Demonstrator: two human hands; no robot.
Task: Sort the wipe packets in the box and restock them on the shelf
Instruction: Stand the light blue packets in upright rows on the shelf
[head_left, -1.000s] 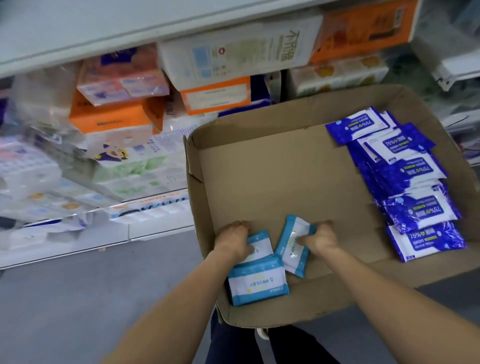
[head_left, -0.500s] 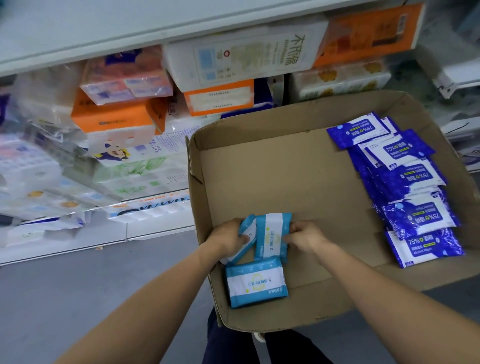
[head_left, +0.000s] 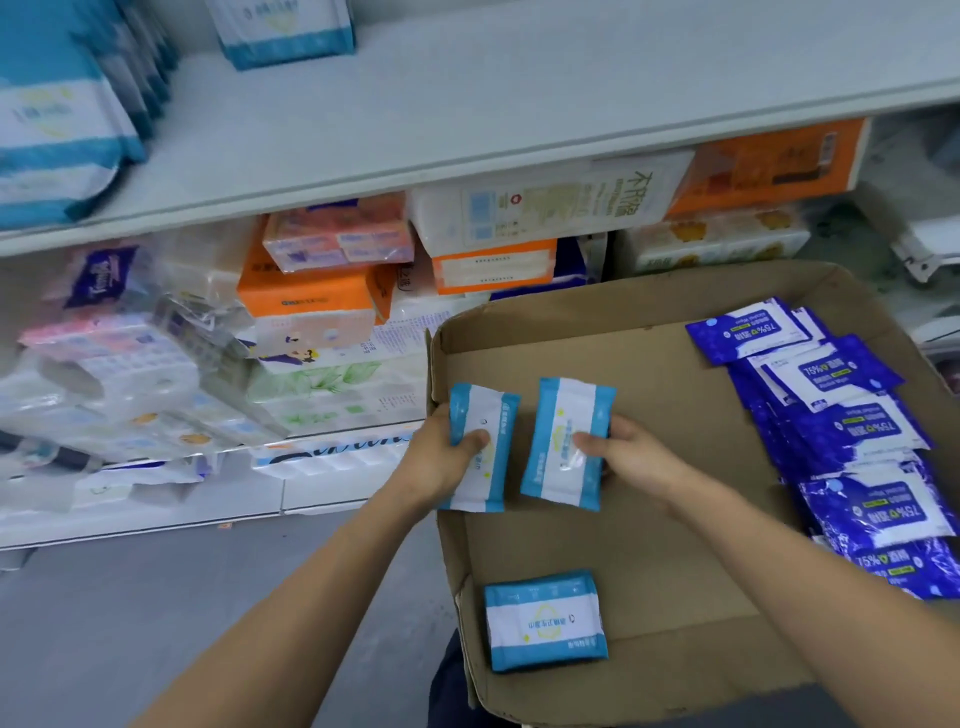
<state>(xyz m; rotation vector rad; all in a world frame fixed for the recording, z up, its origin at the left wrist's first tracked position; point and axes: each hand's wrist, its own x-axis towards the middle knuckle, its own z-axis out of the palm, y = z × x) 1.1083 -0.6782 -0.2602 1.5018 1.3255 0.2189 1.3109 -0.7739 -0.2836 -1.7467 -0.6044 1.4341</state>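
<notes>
Each hand, left (head_left: 441, 462) and right (head_left: 631, 457), had fingers clamped on a soft, glossy teal-and-white packet (rectangular) above the cardboard box (head_left: 675, 519), its brown floor mostly bare.

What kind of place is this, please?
Most likely a shop aisle or its stockroom. A white shelf holds teal wipe packs, packaged tissue packs crowd the level below, and a cardboard box holds wipe packets for restocking.

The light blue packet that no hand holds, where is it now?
In the head view, the light blue packet lies flat on the cardboard box floor, in its near left corner, below both hands.
</notes>
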